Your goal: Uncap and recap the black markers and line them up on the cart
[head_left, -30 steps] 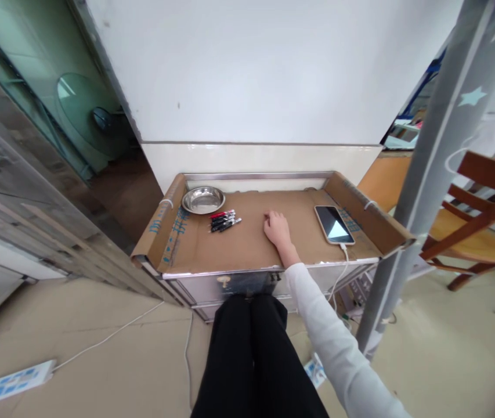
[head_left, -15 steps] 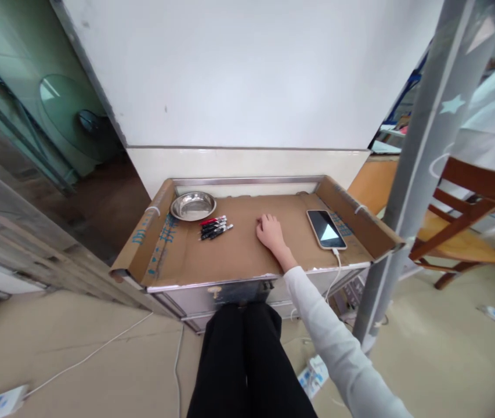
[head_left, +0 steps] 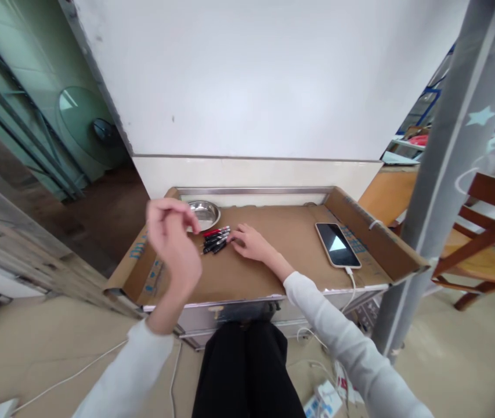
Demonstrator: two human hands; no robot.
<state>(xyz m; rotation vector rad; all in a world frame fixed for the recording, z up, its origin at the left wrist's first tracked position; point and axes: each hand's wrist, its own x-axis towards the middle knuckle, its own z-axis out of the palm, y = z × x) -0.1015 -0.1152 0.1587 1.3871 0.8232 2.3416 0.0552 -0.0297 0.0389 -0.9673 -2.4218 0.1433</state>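
Observation:
Several pens, black ones and a red one on the far side, lie in a row on the brown cardboard tabletop. My right hand rests at their right ends, its fingertips touching or very near them, with a gap between thumb and fingers. Raised above the left part of the cardboard is my left hand, somewhat blurred, its fingers loosely bent and nothing visible in them. It partly covers a round steel dish behind the pens.
A phone with a white charging cable lies on the right. Folded cardboard sides edge the tabletop, and a white panel rises behind. Right of it stand a grey post and a wooden chair.
My left hand has come into view from below, over the left side. My right hand has moved left, from bare cardboard to the pens. The view has shifted slightly.

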